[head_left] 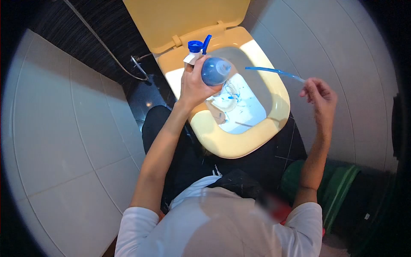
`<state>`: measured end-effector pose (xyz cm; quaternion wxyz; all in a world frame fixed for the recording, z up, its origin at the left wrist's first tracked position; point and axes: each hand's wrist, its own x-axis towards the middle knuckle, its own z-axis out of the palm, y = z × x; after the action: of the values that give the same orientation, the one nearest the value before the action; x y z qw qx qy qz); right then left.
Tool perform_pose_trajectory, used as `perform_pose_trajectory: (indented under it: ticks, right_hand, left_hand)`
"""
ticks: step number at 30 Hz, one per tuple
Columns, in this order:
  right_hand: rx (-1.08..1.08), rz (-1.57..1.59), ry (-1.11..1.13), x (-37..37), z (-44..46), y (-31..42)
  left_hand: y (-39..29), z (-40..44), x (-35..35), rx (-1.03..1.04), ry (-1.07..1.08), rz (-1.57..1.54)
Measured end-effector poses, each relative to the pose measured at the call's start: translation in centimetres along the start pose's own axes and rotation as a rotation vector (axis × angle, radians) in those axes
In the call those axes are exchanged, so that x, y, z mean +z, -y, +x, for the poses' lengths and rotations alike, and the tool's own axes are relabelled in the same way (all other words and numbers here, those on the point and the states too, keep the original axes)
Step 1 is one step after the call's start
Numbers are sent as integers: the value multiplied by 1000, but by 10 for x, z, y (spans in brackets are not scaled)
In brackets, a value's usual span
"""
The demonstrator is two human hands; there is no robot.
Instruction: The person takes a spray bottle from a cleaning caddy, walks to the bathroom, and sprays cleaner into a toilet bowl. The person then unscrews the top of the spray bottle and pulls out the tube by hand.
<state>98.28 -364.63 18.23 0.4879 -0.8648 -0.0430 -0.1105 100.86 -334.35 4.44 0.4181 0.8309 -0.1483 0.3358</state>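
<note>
My left hand (195, 85) is closed around a clear bottle (212, 75) with blue liquid in it, its uncapped neck tilted toward the right. A white and blue trigger spray head (195, 48) is held in the same hand, above the thumb and apart from the bottle's neck. Between the fingertips of my right hand (321, 95) is one end of a thin plastic tube (272, 70), tinted blue, pointing left toward the bottle without touching it. Below both hands is a toilet with a yellow seat (280, 98). Blue streaks (233, 97) mark the inside of its bowl.
The yellow toilet lid (188, 17) stands raised at the back. White tiled walls (55, 124) close in on both sides. A hose (102, 43) hangs at the left back. A green striped cloth (338, 188) lies at the lower right, over a dark floor.
</note>
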Motion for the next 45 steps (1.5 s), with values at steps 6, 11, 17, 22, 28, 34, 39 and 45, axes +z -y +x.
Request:
perform_pose_trajectory:
  ticks: [6,11,17,22,28,34,39,45]
  right_hand:
    - [-58,85,23,-9,-2,17]
    - [-133,0,63,16,2,33]
    - [-219,-461,287,59,9,45]
    - [-401,-561,275,83,15,35]
    - [15,65,173,42,24,6]
    - [317,352,28,12,-1,-50]
    - [158,-25,79,40,-9,-97]
    - [-459,-1030,181,70,9,-101]
  left_hand:
    - [-1,-1,-1,-19,-7,-2]
    - [-10,-1,-3,-37,80,-24]
    - [-27,9,-7,36,142,40]
    - [-25,12,-2,111,88,19]
    - [-8,-3,-9,-47,93,69]
    - [-4,-8,-5,-67,-22,67]
    - [-3,-4,-1,-74,-124,-35]
    - [-7,-2,-2,-130,-174,-114]
